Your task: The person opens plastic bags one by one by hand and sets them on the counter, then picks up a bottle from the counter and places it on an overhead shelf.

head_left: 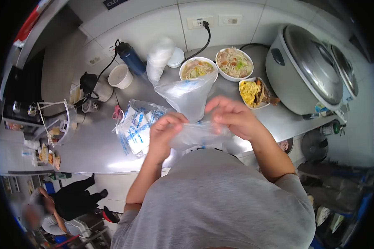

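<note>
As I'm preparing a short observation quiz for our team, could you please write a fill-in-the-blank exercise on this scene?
The left hand pinches a bag made of thin, translucent ____.
The bottle near the wall is coloured dark ____.
The large cooker stands on the picture's ____ side.
The counter holds ____ noodle bowls.

Missing words: plastic; blue; right; two.

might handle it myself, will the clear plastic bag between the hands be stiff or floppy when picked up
The clear plastic bag is likely floppy, as it looks creased between the left hand and right hand. It is probably light, since the film looks thin and see-through.
</note>
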Available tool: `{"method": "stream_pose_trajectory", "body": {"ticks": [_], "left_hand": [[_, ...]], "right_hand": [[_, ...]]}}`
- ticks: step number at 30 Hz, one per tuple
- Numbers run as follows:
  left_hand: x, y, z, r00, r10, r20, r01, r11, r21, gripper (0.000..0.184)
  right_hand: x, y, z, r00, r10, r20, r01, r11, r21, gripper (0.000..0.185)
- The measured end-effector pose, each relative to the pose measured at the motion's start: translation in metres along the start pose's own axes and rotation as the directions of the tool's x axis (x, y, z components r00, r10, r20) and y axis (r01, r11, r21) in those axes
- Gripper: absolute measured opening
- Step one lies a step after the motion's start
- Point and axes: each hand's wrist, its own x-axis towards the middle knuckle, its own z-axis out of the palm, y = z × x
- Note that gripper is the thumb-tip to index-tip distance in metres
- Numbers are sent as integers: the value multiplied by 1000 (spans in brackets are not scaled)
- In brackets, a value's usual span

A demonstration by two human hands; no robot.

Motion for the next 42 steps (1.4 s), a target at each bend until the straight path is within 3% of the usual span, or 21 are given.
{"method": "stream_pose_trajectory", "body": {"ticks": [1, 3, 5, 6, 8, 9, 11, 15, 16, 17, 18, 19, 20, 21, 23, 29, 32, 36, 38, 41, 42], "left_hand": [[8, 9, -4, 999, -50, 18, 53, 971, -233, 11], [20, 32, -12, 961, -152, 231, 221, 925, -310, 13], [37, 42, -21, 872, -132, 471, 332, 867, -373, 13], [42, 47, -20, 908, -166, 385, 339, 831, -441, 12], [50, 58, -14, 942, -257, 217, 336, 749, -572, 13], [58, 57, -8, 939, -343, 25, 308, 805, -508, 16], [68, 1, -34, 927, -352, -133, 277, 878, -390, 18], [68, -79, -37, 860, -229, -457, 215, 973, -82, 19], [64, -80, -35, 897, -17, -442, 128, 967, 222, 18], [62, -78, -34, 916, 177, -360, 34, 861, 508, 18], [61, -74, -31, 915, 341, -215, -74, 665, 743, 17], [63, -78, -33, 926, 276, -255, 33, 617, 786, 16], [68, -87, -40, 931, 216, -294, 130, 555, 822, 15], [72, -96, -48, 929, 161, -332, 220, 481, 848, 15], [67, -132, -57, 905, 157, -395, 260, 531, 807, 16], [50, -143, -76, 894, 109, -435, 295, 588, 753, 29], [34, -113, -72, 897, 288, -334, 79, 641, 764, 40], [33, -42, -25, 887, 456, -78, -209, 546, 811, 52], [47, -76, -41, 888, 455, -68, -196, 508, 838, 56], [40, -87, -43, 890, 436, -133, -153, 561, 814, 58], [34, -84, -42, 888, 432, -159, -145, 591, 794, 59]], "right_hand": [[3, 0, -5, 988, 100, 120, -90, 992, -88, 14], [12, -6, -14, 893, 313, 322, -221, 930, -293, 19], [24, -15, -12, 955, 71, 287, -49, 995, -84, 19], [31, -18, -11, 968, -49, 248, 44, 999, 25, 19], [51, -25, -9, 997, -71, -15, 71, 997, -7, 16], [62, -29, -9, 985, -85, -148, 82, 996, -25, 15], [79, -8, -28, 934, -52, -354, 14, 994, -110, 11], [99, 52, -66, 871, -165, -463, 61, 971, -231, 12], [101, 56, -66, 870, -171, -463, 90, 977, -191, 13], [100, 65, -66, 867, -176, -467, 120, 982, -146, 14], [99, 77, -71, 841, -251, -480, 47, 917, -397, 15], [100, 92, -82, 818, -338, -465, -30, 783, -622, 17], [101, 107, -92, 797, -427, -427, -109, 594, -797, 18], [103, 126, -101, 792, -382, -477, -143, 643, -752, 18], [100, 151, -118, 782, -288, -553, -210, 714, -668, 20], [74, 140, -120, 752, -16, -659, -125, 978, -167, 26], [39, 109, -98, 734, -232, -638, -38, 924, -379, 27], [32, 73, -58, 791, -504, -346, 265, 793, -548, 43], [40, 56, -43, 817, -555, -159, 340, 685, -645, 46], [36, 46, -30, 601, -792, -104, 281, 331, -901, 51], [30, 46, -26, 602, -789, -125, 272, 350, -897, 53]]}}
